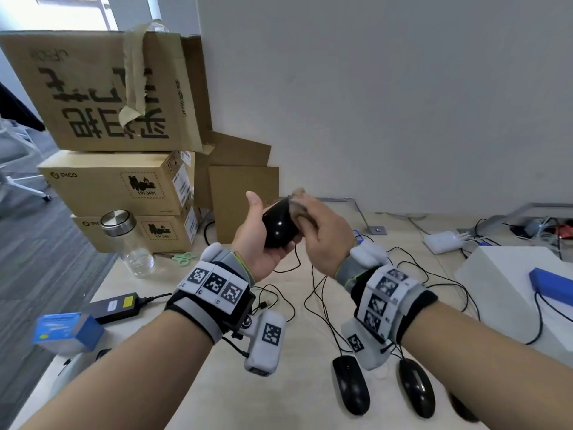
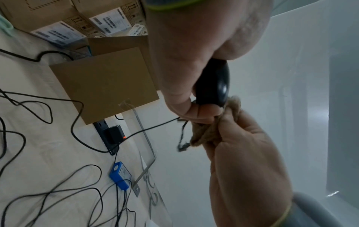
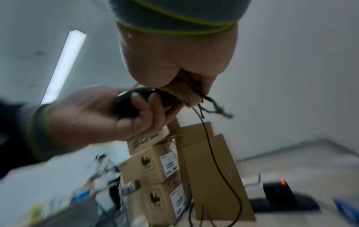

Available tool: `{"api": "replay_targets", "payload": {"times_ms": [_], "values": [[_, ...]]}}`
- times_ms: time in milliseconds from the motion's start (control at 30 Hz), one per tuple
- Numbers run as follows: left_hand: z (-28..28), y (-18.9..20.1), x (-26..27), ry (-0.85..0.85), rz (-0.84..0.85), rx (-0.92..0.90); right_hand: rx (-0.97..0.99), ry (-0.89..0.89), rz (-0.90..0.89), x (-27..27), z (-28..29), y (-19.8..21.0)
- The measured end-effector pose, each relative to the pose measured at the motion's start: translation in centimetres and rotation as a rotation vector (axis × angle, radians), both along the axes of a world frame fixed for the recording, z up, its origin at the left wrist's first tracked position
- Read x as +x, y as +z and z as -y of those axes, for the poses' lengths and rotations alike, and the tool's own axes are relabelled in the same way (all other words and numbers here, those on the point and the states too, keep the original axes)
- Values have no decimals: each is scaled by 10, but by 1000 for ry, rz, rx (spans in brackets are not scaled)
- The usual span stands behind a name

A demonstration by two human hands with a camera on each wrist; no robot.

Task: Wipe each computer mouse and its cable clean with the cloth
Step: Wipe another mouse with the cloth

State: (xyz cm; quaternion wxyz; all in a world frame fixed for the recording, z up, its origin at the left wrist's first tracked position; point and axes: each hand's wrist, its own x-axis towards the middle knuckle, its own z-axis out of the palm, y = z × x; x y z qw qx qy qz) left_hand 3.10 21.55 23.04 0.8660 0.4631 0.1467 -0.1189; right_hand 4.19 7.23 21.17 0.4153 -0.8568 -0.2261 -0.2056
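My left hand [image 1: 259,240] grips a glossy black mouse [image 1: 279,223] raised above the desk, fingers curled under it [image 3: 143,107]. My right hand [image 1: 319,234] pinches a beige cloth [image 1: 296,201] and presses it against the mouse's far end [image 2: 213,86]. The cloth [image 2: 205,132] bunches between the right fingers, with a frayed dark fringe hanging from it [image 3: 215,109]. The mouse's thin black cable [image 3: 211,152] hangs down toward the desk. Two more black mice [image 1: 350,384] [image 1: 417,387] lie on the desk near its front edge, below my right wrist, their cables looping behind.
Stacked cardboard boxes [image 1: 117,181] stand at the back left beside a glass jar with a metal lid [image 1: 128,243] and green scissors [image 1: 183,258]. A black power brick [image 1: 114,307] and blue box [image 1: 66,332] sit left. A white box [image 1: 508,293] and white adapter [image 1: 441,242] lie right. Loose cables [image 1: 325,305] cross the desk.
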Motion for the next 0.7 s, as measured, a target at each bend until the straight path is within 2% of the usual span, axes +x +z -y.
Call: {"api": "replay_targets", "payload": {"times_ms": [133,267,367,500,600,667,700], "values": [[-1,0,3,23,-21,-150,-176,177,290,-22,-22,-9],[0,-1,-4,-48,95,-100,-125,268,236,-18,-12,3],[-2,0,-10,-146,210,81,3,183,138,-6,-3,10],[-10,1,-16,-166,272,317,123,-80,-236,19,12,17],[-19,-1,-15,-130,358,791,387,-238,-434,35,26,14],[-22,-2,-16,-69,436,1063,508,-254,-412,38,27,17],[-23,-4,-16,-32,469,1121,501,-239,-373,35,23,21]]}}
